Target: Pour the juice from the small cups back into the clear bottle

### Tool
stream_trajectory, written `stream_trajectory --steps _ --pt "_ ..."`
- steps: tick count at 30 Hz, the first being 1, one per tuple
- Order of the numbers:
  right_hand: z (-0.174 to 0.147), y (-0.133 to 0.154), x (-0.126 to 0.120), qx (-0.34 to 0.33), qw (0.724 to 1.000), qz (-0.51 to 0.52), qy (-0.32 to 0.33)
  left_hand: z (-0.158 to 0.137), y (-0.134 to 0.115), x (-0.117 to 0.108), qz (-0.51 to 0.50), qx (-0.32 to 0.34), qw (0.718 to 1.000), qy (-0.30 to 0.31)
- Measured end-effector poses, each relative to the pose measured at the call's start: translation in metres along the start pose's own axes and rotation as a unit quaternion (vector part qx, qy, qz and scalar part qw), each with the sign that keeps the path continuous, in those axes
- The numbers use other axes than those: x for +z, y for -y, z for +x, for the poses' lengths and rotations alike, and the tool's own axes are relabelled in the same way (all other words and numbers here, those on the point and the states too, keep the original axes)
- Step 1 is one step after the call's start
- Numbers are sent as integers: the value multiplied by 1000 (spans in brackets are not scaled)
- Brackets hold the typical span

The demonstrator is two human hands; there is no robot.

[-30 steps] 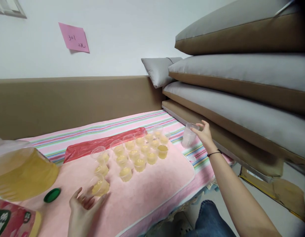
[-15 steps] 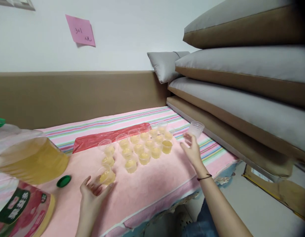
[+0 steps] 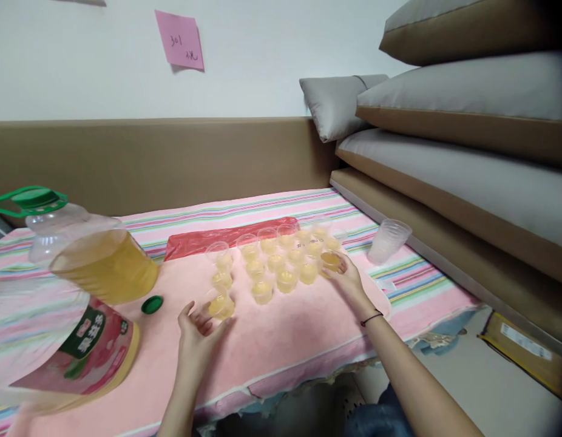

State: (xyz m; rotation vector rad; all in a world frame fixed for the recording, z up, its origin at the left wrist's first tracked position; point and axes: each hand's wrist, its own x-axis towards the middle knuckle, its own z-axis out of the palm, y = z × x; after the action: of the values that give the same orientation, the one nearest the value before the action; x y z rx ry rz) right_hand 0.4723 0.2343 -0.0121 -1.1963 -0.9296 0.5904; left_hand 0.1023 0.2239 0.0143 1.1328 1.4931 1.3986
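Note:
Several small clear cups (image 3: pixel 281 267) with yellow liquid stand in rows on a pink towel (image 3: pixel 281 340). My left hand (image 3: pixel 196 331) lies palm up on the towel, thumb and fingers loosely around the nearest cup (image 3: pixel 221 305). My right hand (image 3: pixel 349 284) reaches in from the right, its fingers closed round the cup at the right end of the rows (image 3: pixel 330 261). A black band sits on that wrist.
A big tilted oil bottle (image 3: pixel 81 291) with a green handle fills the left foreground, its green cap (image 3: pixel 152 304) on the towel. A stack of empty cups (image 3: pixel 388 240) lies on the striped cloth. A red bag (image 3: pixel 203 243) lies behind the rows. Stacked cushions (image 3: pixel 467 152) stand at right.
My right hand left the stack of empty cups and came down left onto the right-end filled cup. The view turned left, showing more of the oil bottle. My left hand stayed at the nearest cup.

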Motion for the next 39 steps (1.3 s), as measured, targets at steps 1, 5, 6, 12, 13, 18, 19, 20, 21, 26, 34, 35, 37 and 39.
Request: stream_trajectory --steps 1,5,6,12,13,18,19,20,21,26,34,35,37,39 --pt "0 0 0 5 1000 4 -7 0 0 0 6 1 1000 4" --pt "1 2 -1 16 999 17 -41 -1 2 -1 13 3 1000 19" --pt "1 4 -2 16 999 19 -48 -1 2 -2 11 4 1000 22" --pt "-2 24 -1 -9 997 4 -76 1 0 -5 26 -4 999 30" --pt "-3 27 0 -17 997 -5 -74 1 -1 -5 33 -5 999 31" --pt "-7 41 5 -57 996 -56 -45 1 -3 -5 50 -2 998 41" --pt "-7 42 5 -65 995 -67 -44 1 -3 -5 49 0 998 36" --pt "-7 43 5 -71 994 -77 -45 1 -3 -4 50 2 998 30" --pt "-6 44 5 -75 992 -87 -46 0 -3 -4 52 2 998 25" --pt "-1 46 2 -95 984 -144 -45 0 -3 -4 50 1 998 26" --pt "5 53 0 -177 954 -237 -46 0 -1 -4 45 6 999 23" --pt "6 54 0 -191 949 -249 -46 0 -1 -3 42 8 999 22" --pt "6 56 0 -212 938 -270 -44 0 0 -3 30 13 999 20" --pt "7 58 1 -226 931 -285 -38 0 0 -2 13 18 1000 16"
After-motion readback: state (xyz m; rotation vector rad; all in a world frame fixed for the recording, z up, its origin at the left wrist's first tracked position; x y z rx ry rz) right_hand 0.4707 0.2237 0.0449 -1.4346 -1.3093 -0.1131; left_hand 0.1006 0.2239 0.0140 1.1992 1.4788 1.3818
